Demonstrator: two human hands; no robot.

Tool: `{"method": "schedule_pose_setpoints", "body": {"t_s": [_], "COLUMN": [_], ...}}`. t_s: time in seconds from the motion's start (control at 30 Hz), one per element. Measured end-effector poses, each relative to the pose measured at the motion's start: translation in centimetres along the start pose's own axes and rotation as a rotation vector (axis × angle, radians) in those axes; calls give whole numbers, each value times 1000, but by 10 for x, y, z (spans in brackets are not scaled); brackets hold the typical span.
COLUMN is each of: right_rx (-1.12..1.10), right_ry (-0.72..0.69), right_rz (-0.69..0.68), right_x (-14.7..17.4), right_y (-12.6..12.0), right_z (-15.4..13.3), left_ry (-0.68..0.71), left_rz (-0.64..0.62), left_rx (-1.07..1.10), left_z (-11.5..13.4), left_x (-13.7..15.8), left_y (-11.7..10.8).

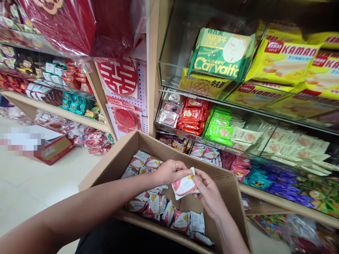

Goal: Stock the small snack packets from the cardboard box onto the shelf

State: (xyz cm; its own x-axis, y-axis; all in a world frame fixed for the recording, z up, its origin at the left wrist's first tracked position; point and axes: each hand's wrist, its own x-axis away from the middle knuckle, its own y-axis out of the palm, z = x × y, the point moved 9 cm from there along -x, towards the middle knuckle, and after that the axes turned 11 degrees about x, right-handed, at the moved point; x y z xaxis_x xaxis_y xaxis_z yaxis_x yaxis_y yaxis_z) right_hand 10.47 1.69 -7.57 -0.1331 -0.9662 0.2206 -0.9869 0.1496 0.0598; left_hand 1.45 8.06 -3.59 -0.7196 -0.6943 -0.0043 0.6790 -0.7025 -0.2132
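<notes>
Both of my hands hold one small pink-and-white snack packet (184,186) above an open cardboard box (106,169). My left hand (172,173) pinches its upper edge between thumb and fingers. On the other side, my right hand (208,188) grips the packet's right edge, with some fingertips behind it. Below them, several like packets (155,204) lie loosely inside the box, mostly along its near side and left end. Part of the box's contents is hidden under my left forearm.
Glass-sided shelves (185,135) of packaged snacks rise just beyond the box, with large yellow wafer packs (282,63) at upper right. A red box (57,150) sits on the floor at left. Bagged sweets (97,139) lie along the left shelf's foot.
</notes>
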Motion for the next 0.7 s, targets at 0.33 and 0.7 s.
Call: {"method": "schedule_pose_setpoints", "body": {"t_s": [0.33,0.7], "right_rx": [173,-203], "right_ry": [-81,-65], "right_rz": [3,467], "right_x": [23,12], "right_y": [-18,-31], "right_z": [-9,11], "left_ry": [137,-118], "left_rz": [104,89], "left_rx": [-163,246], "left_z": [16,-14], "left_x": [2,8], "left_y": [1,22]}}
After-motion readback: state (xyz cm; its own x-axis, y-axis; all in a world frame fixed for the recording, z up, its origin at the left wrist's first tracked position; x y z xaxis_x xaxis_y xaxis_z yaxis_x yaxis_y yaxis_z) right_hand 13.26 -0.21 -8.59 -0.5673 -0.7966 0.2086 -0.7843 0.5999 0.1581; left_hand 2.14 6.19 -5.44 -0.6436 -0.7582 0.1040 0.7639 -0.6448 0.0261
